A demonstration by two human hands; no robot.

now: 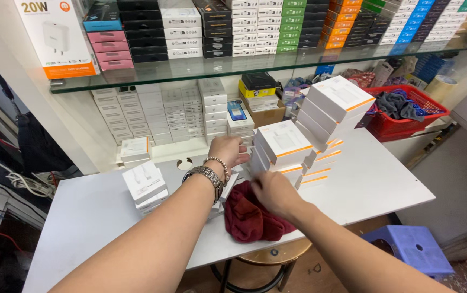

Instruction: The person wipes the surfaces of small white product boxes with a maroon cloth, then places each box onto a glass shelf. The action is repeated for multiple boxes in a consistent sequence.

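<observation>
The left hand (pixel 228 152), with a metal watch and bead bracelet at the wrist, reaches forward with fingers spread open and rests against the leaning stack of small white cardboard boxes with orange edge stripes (pixel 285 149) in the middle of the white table (pixel 385 184). The right hand (pixel 274 192) lies lower, its fingers curled toward the base of the same stack; whether it actually grips a box I cannot tell, since its back faces the camera. Just below both hands a crumpled dark red cloth (pixel 249 220) lies at the table's front edge. A taller, tilted pile of the same white boxes (pixel 333 111) stands just behind and to the right, and a short pile of plain white boxes (pixel 145 187) sits to the left.

The boxes look light and stiff, with smooth sides that probably slide on one another, so the stack seems prone to toppling. Flat palms on opposite sides, low down, would likely steady it best.
</observation>
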